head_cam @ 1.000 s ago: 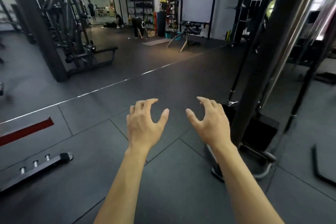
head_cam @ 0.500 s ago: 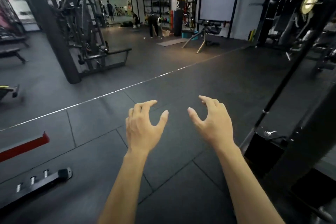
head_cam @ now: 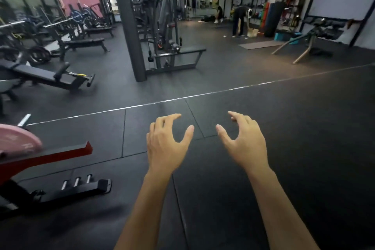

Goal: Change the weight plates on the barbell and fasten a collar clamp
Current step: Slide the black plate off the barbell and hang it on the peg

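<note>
both hands, left hand [head_cam: 165, 144] and right hand [head_cam: 244, 144], are hovering open and empty; pink weight plate [head_cam: 17, 141] is lying far left, nearer the left hand.

Bare floor [head_cam: 304, 138] ahead; rack [head_cam: 50, 156] leftward

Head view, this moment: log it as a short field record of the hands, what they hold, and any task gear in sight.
setting: gym, dark rubber floor
left hand: open, fingers curled, empty
right hand: open, fingers curled, empty
pink weight plate: far left edge, blurred, above a red and black frame
collar clamp: none seen
other people: one bending over near the far wall
</note>
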### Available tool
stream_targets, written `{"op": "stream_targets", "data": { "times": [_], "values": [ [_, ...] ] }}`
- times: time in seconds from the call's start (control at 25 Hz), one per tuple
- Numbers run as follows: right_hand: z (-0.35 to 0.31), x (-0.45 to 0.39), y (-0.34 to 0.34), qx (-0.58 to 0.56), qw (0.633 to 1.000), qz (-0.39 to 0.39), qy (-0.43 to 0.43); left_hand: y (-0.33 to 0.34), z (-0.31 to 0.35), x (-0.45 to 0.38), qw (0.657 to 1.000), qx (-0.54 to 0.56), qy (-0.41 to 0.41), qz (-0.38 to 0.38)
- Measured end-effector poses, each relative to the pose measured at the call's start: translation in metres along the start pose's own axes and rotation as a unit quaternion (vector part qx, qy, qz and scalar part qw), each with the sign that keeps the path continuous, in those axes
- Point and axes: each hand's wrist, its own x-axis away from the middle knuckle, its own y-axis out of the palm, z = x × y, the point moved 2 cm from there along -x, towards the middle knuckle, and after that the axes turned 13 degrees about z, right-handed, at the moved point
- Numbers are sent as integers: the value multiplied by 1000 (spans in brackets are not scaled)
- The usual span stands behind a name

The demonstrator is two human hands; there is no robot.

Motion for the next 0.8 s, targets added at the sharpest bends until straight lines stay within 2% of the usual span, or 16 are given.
{"op": "stream_targets", "data": {
  "times": [0.36,0.8],
  "values": [
    [-4,-191,193,-35,999,2,-30,131,-113,-189,998,-11,-14,59],
    [59,-409,432,-80,991,-75,-76,324,-212,-373,992,-84,-66,74]
  ]
}}
